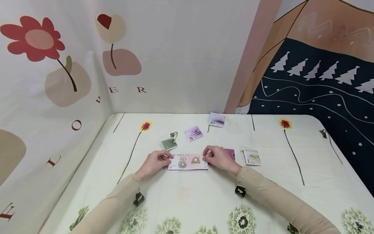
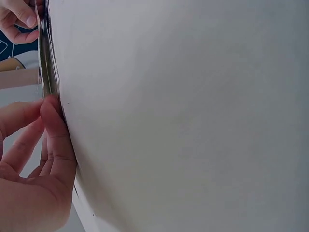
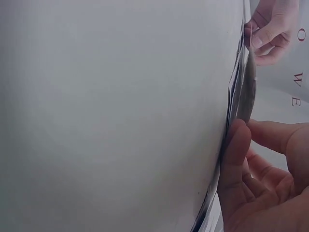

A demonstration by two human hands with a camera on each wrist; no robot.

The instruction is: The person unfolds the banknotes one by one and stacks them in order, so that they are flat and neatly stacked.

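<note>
A pale pink 20 banknote (image 1: 188, 163) lies flat in the middle, its edges overlapping more paper beneath it. My left hand (image 1: 152, 164) pinches its left end between thumb and fingers, while my right hand (image 1: 221, 158) pinches the right end. In the left wrist view, the note's layered edge (image 2: 47, 72) runs from the left thumb towards the other hand. Seen from the right wrist, the top sheet (image 3: 248, 87) bows slightly away from the layers under it. Behind the right hand, a purple note (image 1: 230, 153) is partly hidden.
Beyond the hands lie a green 2 note (image 1: 169, 144), a purple 5 note (image 1: 193, 133) and a 10 note (image 1: 217, 120) near the back edge. A 1 note (image 1: 252, 157) lies to the right. The cloth (image 1: 184, 201) is printed with flowers, and printed fabric (image 1: 181, 55) hangs behind.
</note>
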